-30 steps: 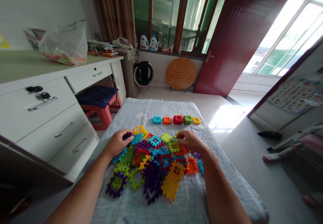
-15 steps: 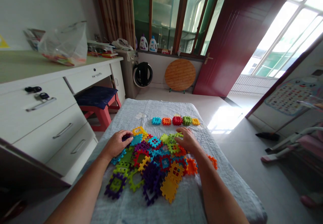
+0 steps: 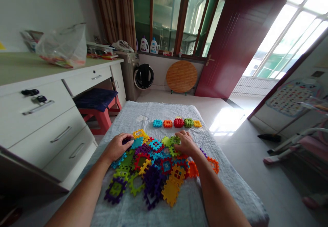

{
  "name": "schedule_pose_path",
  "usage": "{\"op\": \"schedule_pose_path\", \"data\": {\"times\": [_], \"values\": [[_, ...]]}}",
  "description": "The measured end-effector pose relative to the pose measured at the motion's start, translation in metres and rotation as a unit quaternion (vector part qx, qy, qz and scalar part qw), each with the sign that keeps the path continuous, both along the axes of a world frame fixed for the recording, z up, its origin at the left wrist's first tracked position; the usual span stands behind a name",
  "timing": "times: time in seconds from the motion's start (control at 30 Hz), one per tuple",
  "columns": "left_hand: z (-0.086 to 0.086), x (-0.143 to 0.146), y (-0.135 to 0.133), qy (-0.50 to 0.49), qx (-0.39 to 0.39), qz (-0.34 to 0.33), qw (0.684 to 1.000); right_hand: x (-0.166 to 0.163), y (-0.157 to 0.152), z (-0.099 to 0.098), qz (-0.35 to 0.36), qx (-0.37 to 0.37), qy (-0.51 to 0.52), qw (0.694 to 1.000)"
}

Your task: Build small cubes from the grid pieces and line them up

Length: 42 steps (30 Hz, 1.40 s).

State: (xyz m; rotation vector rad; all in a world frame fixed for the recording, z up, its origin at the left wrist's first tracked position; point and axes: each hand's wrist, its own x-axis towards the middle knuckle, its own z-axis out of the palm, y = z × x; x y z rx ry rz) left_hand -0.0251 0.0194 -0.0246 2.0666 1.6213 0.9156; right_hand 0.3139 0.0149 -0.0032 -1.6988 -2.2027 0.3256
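Note:
A heap of colourful plastic interlocking tiles [image 3: 153, 167] lies on a grey quilted cloth [image 3: 164, 213]. My left hand [image 3: 117, 146] rests on the heap's left edge, fingers curled over a dark purple tile [image 3: 126, 140] beside a teal one [image 3: 137, 142]. My right hand [image 3: 186, 143] lies on the heap's far right side with its fingers closed on a green tile [image 3: 175, 140]. Beyond the heap stands a row of small tiles [image 3: 176, 123]: blue, orange, red, green, yellow.
A white desk with drawers [image 3: 46, 117] runs along the left, a red stool [image 3: 101, 112] under it. A plastic bag [image 3: 63, 46] sits on the desk. Behind are a round wooden board [image 3: 181, 77], a dark red door [image 3: 238, 39] and bright windows.
My right hand has shifted slightly left and farther along the heap, onto the green tile. An orange tile at the right edge has come into view. My left hand has hardly moved.

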Motion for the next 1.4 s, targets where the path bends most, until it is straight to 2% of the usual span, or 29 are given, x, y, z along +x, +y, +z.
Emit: {"op": "schedule_pose_path", "data": {"times": [0.2, 0.37, 0.53, 0.67, 0.77, 0.93, 1.03, 1.23, 1.4], "values": [[0.002, 0.000, -0.001, -0.004, -0.002, 0.001, 1.000, -0.002, 0.007, -0.005, -0.005, -0.008, -0.004, 1.000], [0.000, -0.001, 0.000, -0.002, -0.003, 0.001, 1.000, 0.021, 0.018, 0.011, -0.008, 0.059, 0.060, 0.996], [-0.003, -0.003, 0.002, 0.000, -0.004, -0.002, 1.000, 0.059, 0.057, 0.029, -0.076, 0.071, 0.023, 0.994], [-0.005, -0.006, 0.003, 0.003, -0.002, -0.004, 1.000, 0.076, 0.089, 0.028, -0.104, 0.051, -0.024, 0.993], [-0.005, -0.006, 0.003, 0.007, -0.003, -0.003, 1.000, 0.081, 0.101, 0.025, -0.104, 0.022, -0.044, 0.993], [-0.004, -0.005, 0.002, 0.009, -0.004, 0.004, 1.000, 0.082, 0.105, 0.020, -0.099, -0.009, -0.064, 0.993], [-0.003, -0.005, 0.002, 0.011, -0.008, 0.002, 1.000, 0.084, 0.105, 0.016, -0.094, 0.001, -0.065, 0.993], [0.000, -0.003, 0.001, 0.012, -0.014, -0.001, 1.000, 0.085, 0.110, 0.009, -0.031, 0.015, -0.039, 0.999], [0.001, -0.002, 0.000, 0.007, -0.009, 0.005, 1.000, 0.082, 0.107, 0.012, -0.031, 0.016, -0.019, 0.999]]}}
